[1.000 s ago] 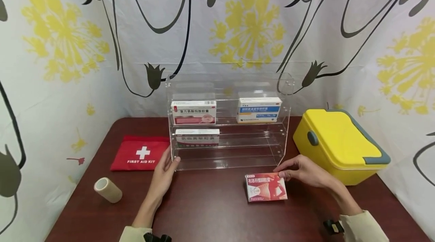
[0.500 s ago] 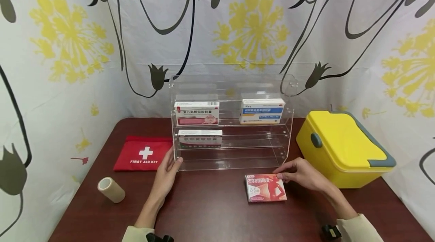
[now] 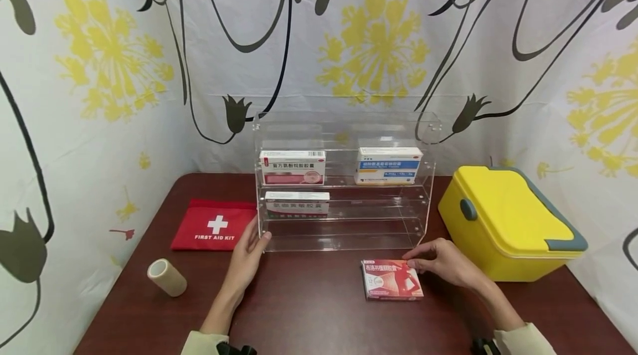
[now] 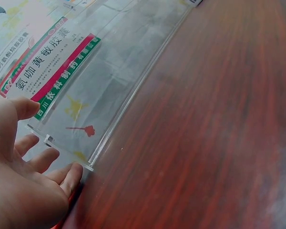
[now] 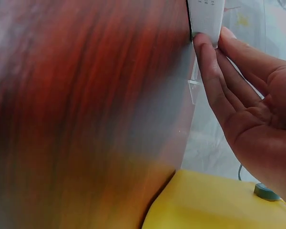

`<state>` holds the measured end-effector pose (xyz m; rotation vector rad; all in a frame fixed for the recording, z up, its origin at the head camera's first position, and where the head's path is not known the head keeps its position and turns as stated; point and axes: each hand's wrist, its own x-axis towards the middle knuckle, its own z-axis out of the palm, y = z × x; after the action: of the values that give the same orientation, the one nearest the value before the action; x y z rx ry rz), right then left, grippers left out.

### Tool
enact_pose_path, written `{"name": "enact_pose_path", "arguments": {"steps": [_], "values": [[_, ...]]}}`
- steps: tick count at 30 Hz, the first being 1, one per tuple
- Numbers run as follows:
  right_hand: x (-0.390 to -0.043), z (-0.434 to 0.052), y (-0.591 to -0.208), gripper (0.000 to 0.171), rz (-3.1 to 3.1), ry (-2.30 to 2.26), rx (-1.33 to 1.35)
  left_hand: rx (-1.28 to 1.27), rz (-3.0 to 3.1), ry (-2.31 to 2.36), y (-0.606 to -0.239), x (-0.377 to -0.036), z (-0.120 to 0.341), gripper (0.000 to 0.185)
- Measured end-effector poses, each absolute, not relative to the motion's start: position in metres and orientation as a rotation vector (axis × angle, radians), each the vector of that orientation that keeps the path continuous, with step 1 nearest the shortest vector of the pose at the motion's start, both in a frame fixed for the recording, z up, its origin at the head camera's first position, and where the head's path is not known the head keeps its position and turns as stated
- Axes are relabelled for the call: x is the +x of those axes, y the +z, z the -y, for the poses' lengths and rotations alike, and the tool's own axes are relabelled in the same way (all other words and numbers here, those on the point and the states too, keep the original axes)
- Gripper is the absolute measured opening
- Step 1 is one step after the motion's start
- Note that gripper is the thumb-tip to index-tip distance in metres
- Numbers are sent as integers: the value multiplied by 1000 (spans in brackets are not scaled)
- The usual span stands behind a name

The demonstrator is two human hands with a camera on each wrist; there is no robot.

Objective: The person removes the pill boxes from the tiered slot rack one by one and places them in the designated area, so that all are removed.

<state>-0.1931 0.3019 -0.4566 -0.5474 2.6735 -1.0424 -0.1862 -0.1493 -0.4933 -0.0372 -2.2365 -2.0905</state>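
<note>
right hand: fingers pinch the far edge of the red box, flat on the desk.
left hand: fingers straight, touching rack corner.
advice: lift level; steady the rack.

**Even light, soft wrist views**

The head view is bright and evenly lit, with only faint shadows under the hands on the dark surface. The clear acrylic shelf carries pale reflections. Its edges bow slightly (wide lens). Both wrist views are blurred up close, the wood grain smeared.
</note>
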Motion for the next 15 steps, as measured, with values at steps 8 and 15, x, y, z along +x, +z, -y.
{"name": "enact_pose_path", "arguments": {"steps": [8,15], "values": [[-177,-305,-434,26,-2852,-1037,-488,-51,2241,-2105,-492,-188,149,62],[-181,-250,-382,20,-3094,-1044,-775,-6,2261,-2107,-494,-185,151,64]]}}
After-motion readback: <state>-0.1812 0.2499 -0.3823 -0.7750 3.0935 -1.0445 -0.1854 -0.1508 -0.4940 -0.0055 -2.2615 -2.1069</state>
